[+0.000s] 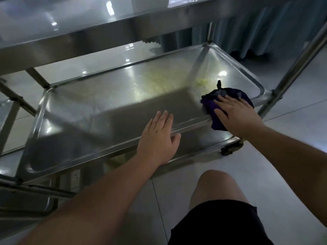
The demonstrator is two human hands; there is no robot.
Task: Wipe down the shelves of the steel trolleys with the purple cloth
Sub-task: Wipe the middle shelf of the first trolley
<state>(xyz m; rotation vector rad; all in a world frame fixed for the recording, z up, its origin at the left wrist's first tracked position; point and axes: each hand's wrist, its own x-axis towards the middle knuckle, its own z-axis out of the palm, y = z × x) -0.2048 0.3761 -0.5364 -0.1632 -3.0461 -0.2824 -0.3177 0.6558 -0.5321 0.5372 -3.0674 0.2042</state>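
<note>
The lower shelf (109, 96) of a steel trolley fills the middle of the view, under its top shelf (88, 34). A purple cloth (210, 105) lies bunched at the shelf's near right corner, draped over the front rim. My right hand (235, 114) presses flat on the cloth with straight fingers. My left hand (158, 137) rests open on the front rim of the same shelf, fingers straight, to the left of the cloth. Yellowish smears (164, 80) show on the shelf's far middle.
A second steel trolley (10, 106) stands at the left. An upright steel post (293, 68) rises at the right. A trolley wheel (231, 147) sits below the right corner. My bare knee (217, 188) is near the front on a tiled floor. Curtains (256, 32) hang behind.
</note>
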